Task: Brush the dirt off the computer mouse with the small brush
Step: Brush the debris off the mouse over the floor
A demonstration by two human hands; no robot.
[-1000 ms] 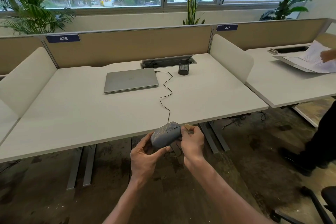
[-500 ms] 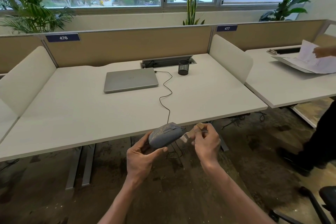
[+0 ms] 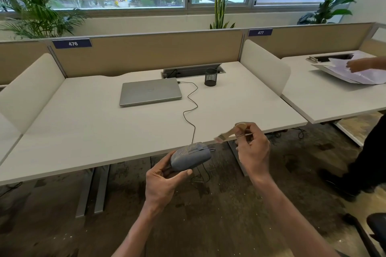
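Now the left hand (image 3: 161, 181) grips the dusty grey computer mouse (image 3: 190, 157) from below, thumb curled along its near side and fingers wrapped under its rear, holding it in the air just off the near edge of the white tabletop (image 3: 100, 131). Pale specks cover the mouse's top shell. Its thin black cable (image 3: 191, 106) climbs over the near edge and snakes across the tabletop to the closed silver laptop (image 3: 150, 92) by the far edge. The right hand (image 3: 251, 148) pinches the small tan wooden-handled brush (image 3: 230, 132) between thumb and curled fingers, bristle end pointing left and down toward the mouse, blurred, and apart from it. Compared with half a second ago, the right hand has risen and drawn off to the right: the brush tip then lay just beside the mouse's front, and a second ago the hand pressed close against the mouse. The left hand has stayed about where it was, the mouse tilted much as before. A black mesh pen cup (image 3: 211, 77) stands near the far edge beside the grey cable tray (image 3: 192, 70). At the neighbouring white desk (image 3: 325, 98) on the right, another person's hand (image 3: 355, 65) rests on white paper sheets (image 3: 355, 75); those sheets were lifted earlier and now lie flatter.
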